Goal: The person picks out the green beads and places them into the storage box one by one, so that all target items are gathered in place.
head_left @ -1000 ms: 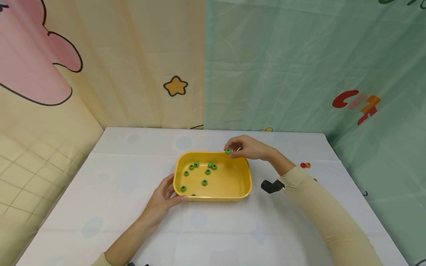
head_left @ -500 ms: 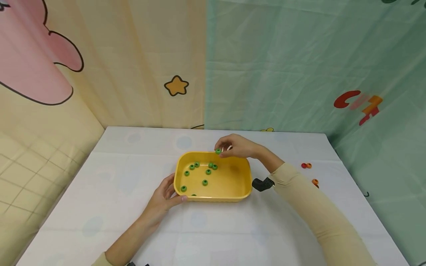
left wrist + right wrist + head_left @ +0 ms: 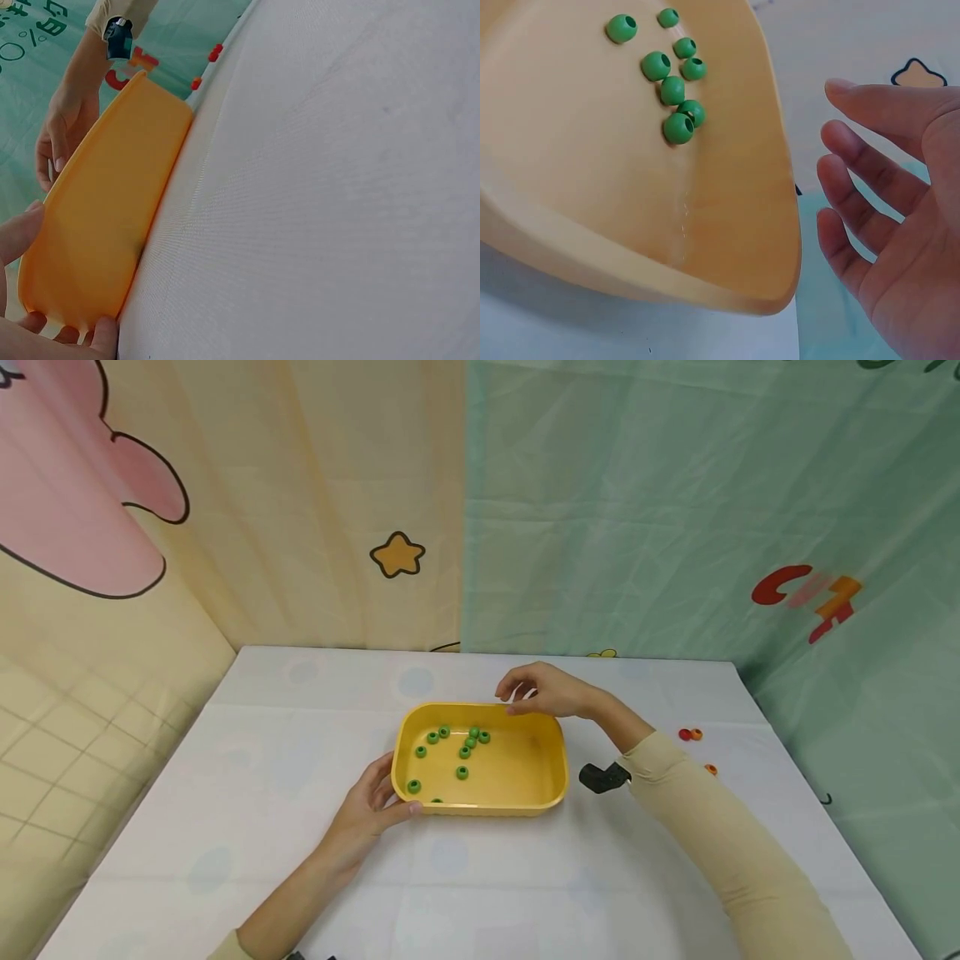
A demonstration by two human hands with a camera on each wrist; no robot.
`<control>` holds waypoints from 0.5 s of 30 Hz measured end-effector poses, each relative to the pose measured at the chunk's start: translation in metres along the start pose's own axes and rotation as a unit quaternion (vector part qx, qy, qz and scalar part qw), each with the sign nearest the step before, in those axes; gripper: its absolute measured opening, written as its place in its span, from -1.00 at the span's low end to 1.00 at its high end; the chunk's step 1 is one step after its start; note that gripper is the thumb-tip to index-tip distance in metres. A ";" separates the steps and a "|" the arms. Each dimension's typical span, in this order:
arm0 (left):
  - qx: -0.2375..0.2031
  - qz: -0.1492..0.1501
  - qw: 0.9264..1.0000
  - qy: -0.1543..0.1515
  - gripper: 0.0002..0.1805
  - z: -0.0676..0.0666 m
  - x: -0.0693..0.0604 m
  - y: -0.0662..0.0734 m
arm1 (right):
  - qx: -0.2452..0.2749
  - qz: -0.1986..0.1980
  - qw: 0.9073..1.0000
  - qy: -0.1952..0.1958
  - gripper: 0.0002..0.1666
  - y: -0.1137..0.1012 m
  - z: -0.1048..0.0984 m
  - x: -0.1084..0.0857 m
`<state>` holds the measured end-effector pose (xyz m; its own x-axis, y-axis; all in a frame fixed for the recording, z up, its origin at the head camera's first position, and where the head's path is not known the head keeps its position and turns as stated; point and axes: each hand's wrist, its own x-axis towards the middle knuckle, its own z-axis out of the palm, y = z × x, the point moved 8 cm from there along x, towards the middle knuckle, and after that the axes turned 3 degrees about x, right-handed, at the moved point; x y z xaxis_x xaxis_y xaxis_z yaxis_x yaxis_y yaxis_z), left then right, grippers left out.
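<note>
A yellow plastic box (image 3: 517, 768) stands on the white-covered table, with several green beads (image 3: 462, 772) lying mostly in its left half. My left hand (image 3: 363, 814) grips the box's left front corner, the thumb at the rim and the fingers around the side. Over the far right part of the rim hovers my right hand (image 3: 551, 689), fingers loosely bent and nothing between them. The right wrist view shows the thumb (image 3: 885, 105) and fingertips apart, beside the box wall. Green beads (image 3: 673, 90) cluster near that wall, each with a hole.
On the right of the table (image 3: 285, 827) lie a red bead (image 3: 684, 734) and an orange bead (image 3: 697, 734) side by side. Another orange bead (image 3: 711, 769) shows partly behind the right sleeve (image 3: 720, 827). Printed cloth walls (image 3: 600, 527) rise behind and beside the table.
My right hand moved left over the box, let go of a green bead, then drew back slightly right. The bead now lies among the others. My left hand has kept its place.
</note>
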<state>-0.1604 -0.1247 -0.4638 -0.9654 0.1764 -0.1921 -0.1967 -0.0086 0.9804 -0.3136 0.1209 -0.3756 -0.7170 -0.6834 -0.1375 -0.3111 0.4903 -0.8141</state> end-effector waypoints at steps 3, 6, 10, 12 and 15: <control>0.000 -0.001 1.000 0.001 -0.01 -0.001 0.000 0.000 | 0.001 0.002 1.000 0.000 -0.69 0.004 -0.002 -0.004; -0.001 -0.003 1.000 0.002 -0.01 -0.002 0.000 -0.001 | 0.000 0.005 1.000 0.003 -0.71 0.007 -0.004 -0.009; -0.001 -0.001 1.000 0.002 0.01 -0.003 0.000 0.000 | 0.000 0.011 1.000 0.007 -0.72 0.013 -0.007 -0.017; 0.007 0.002 1.000 0.002 0.02 -0.005 0.000 0.002 | -0.001 0.014 1.000 0.009 -0.72 0.016 -0.009 -0.022; 0.032 0.015 0.999 0.009 0.04 -0.012 0.001 0.011 | -0.001 0.018 1.000 0.014 -0.70 0.023 -0.014 -0.030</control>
